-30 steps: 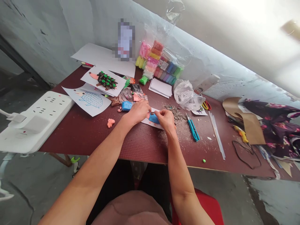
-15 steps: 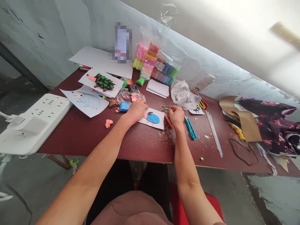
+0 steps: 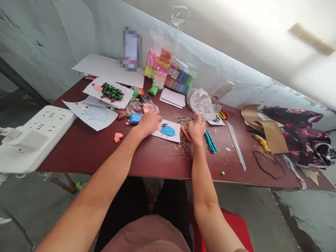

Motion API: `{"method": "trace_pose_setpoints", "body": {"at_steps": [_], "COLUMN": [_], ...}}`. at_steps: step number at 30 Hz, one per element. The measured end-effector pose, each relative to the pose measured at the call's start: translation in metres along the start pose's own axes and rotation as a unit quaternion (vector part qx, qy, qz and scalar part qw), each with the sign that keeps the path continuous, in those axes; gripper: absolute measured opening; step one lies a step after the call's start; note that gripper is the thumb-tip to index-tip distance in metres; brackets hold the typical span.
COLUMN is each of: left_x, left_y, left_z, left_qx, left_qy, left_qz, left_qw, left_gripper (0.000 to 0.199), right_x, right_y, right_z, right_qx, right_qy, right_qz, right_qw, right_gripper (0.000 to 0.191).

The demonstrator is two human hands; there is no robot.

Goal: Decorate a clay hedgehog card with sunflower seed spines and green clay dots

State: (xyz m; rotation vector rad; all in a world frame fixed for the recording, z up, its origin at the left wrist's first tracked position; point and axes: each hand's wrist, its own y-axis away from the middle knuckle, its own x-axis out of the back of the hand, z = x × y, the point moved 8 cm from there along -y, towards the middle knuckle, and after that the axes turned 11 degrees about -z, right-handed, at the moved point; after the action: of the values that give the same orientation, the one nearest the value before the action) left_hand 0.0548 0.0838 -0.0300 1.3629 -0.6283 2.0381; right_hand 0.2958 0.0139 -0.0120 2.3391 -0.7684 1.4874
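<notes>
A small white paper card (image 3: pixel 175 137) with a blue clay hedgehog body (image 3: pixel 168 130) lies flat at mid-table. My left hand (image 3: pixel 150 122) holds the card's left end, its curled fingers partly hiding the pink clay head; one or two dark seeds sit on the blue clay. To the right is a loose pile of dark sunflower seeds (image 3: pixel 183 120). My right hand (image 3: pixel 197 128) is over the pile's right side with fingers apart; whether a seed is between them I cannot make out. Below the pile lies an orange-red stick-like tool (image 3: pixel 186 133), and a teal utility knife (image 3: pixel 210 141) is beside my right wrist.
A finished-looking seed hedgehog card (image 3: pixel 112 92) and a hedgehog drawing (image 3: pixel 91 113) lie left, near a white power strip (image 3: pixel 47 136). Bagged coloured clay (image 3: pixel 168 73) stands behind. Scissors (image 3: pixel 223 114), clear glue sticks (image 3: pixel 236 147) and a yellow glue gun (image 3: pixel 262 142) lie right.
My right hand's fingers have gone from pinched together to spread, and more of the seed pile shows. My left hand stays at the card. The whole view has shifted slightly.
</notes>
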Motion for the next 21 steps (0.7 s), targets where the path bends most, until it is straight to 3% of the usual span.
{"method": "trace_pose_setpoints", "body": {"at_steps": [6, 12, 21], "left_x": [0.000, 0.000, 0.002], "left_y": [0.001, 0.001, 0.003], "left_z": [-0.002, -0.003, -0.002], "left_qx": [-0.002, 0.006, 0.004], "left_qy": [0.008, 0.013, 0.014], "left_qz": [0.005, 0.000, 0.015], "left_qw": [1.000, 1.000, 1.000], "left_gripper": [0.037, 0.037, 0.041], "right_x": [-0.014, -0.029, -0.043], "right_y": [-0.022, -0.038, -0.034], "right_z": [0.004, -0.018, -0.038], "right_qx": [0.000, 0.061, 0.140], "right_qy": [-0.029, -0.011, 0.017], "right_qz": [-0.013, -0.022, -0.067], "right_qw": [0.999, 0.998, 0.988], "right_gripper": [0.079, 0.070, 0.058]}}
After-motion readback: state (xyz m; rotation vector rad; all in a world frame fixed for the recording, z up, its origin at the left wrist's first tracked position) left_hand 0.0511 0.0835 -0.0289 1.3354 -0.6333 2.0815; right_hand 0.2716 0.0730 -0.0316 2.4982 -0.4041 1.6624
